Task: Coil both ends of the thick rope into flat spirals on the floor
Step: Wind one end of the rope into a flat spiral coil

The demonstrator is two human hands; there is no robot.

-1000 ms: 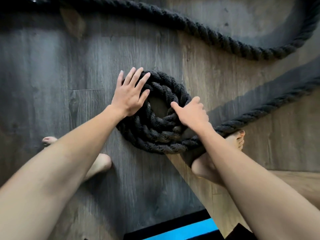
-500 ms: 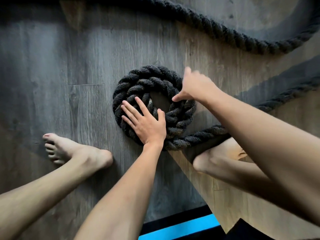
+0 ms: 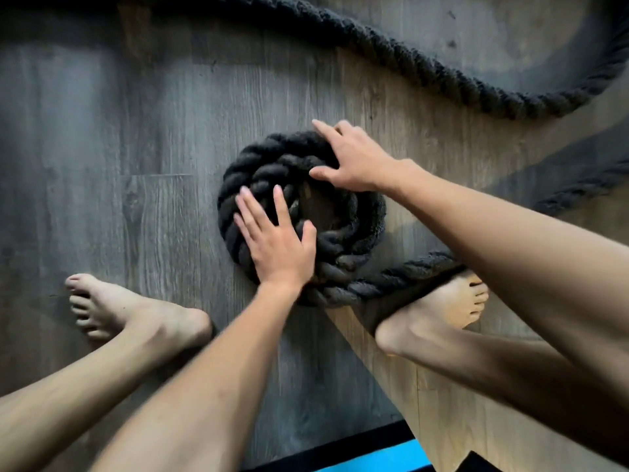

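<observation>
— Wood floor (image 3: 102, 131). How many hands?
— Two: left hand (image 3: 275, 243) lies flat, fingers straight, on the coil (image 3: 238, 178) at 8 o'clock. The right hand (image 3: 354, 158) rests spread at 1 o'clock.
— One coil?
— One, mid-floor. More rope (image 3: 408, 59) curves at 12 o'clock.
— Feet?
— Two: left foot (image 3: 129, 311) at 7, right foot (image 3: 442, 308) at 4, touching the tail.

I see the thick twisted fibre rope (image 3: 408, 68) as charcoal black all along, its strands making a slanting ribbed pattern. In the coil's inner turns some strands show a dull brownish sheen. The wood-look plank floor (image 3: 136, 131) under it is grey-brown with fine streaky grain. It is cooler grey toward the left of the view and warmer tan where slanting light falls. At the bottom edge a bright blue flat strip (image 3: 391, 462) carries a black border.
</observation>
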